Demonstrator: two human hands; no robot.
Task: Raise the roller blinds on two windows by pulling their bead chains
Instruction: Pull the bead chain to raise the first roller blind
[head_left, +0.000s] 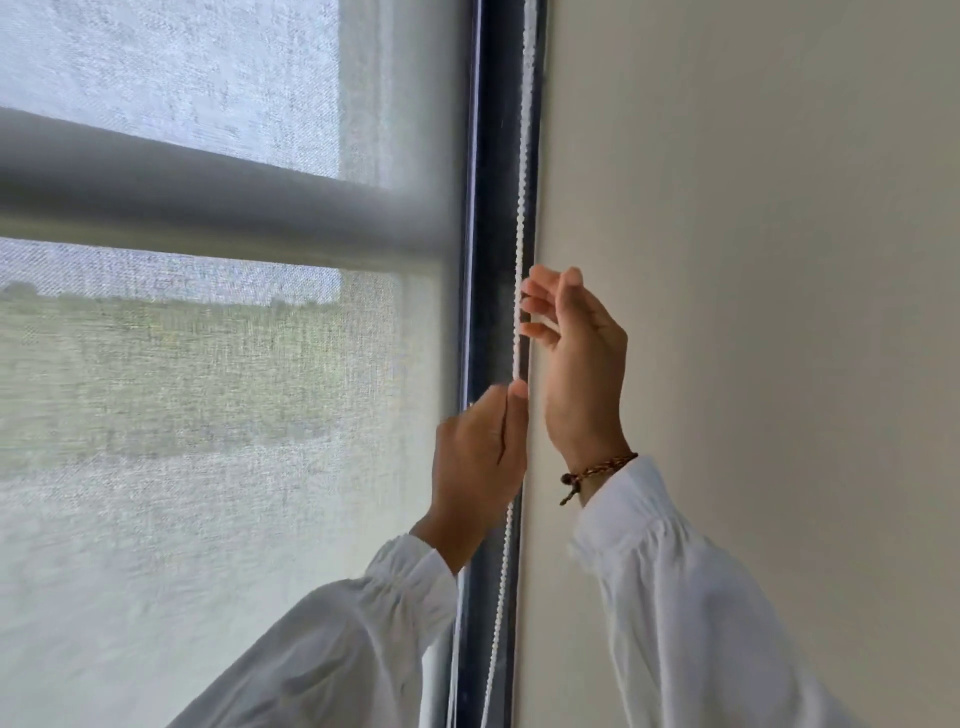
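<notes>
A white bead chain (521, 208) hangs down the dark window frame (491, 218) beside the wall. My left hand (480, 457) pinches the chain between thumb and fingers at mid height. My right hand (574, 358) is just above it, fingers apart and curled towards the chain, fingertips touching or nearly touching it. The translucent grey roller blind (208, 389) covers the window pane on the left, with a horizontal frame bar showing through it. Below my left hand the chain carries on down past my sleeve.
A plain cream wall (753, 260) fills the right half of the view, right next to the chain. My white sleeves cover the lower part. A braided bracelet (597, 470) is on my right wrist.
</notes>
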